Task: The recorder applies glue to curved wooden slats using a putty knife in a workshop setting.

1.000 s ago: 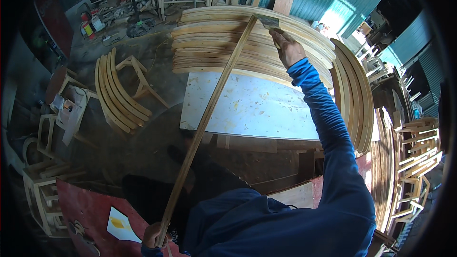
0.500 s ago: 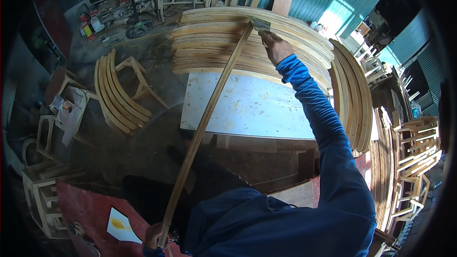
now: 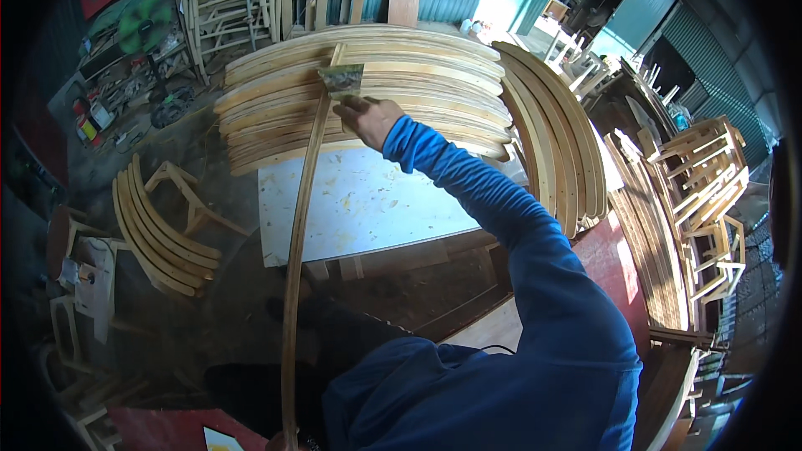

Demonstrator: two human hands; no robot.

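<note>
My right hand (image 3: 368, 121) is closed on a putty knife with a wide, stained blade (image 3: 341, 80). The blade lies across a long, narrow wooden strip (image 3: 306, 192), a little below its far end. That strip slopes down to the bottom edge of the picture, where my left hand (image 3: 277, 443) grips its near end; most of this hand is cut off. Beyond and under the far end of the strip, curved wooden slats (image 3: 434, 75) lie stacked in rows on a white, spotted board (image 3: 359, 213).
More curved slats stand in a bundle (image 3: 555, 134) at the right and another (image 3: 159, 230) at the left, beside a wooden frame (image 3: 188, 192). Long boards (image 3: 643, 234) and chair frames (image 3: 710, 175) are piled far right. A red panel (image 3: 167, 430) lies low at left.
The putty knife has shifted from the strip's far tip to a little way down its length. The view has turned right, and the strip now stands more upright in it.
</note>
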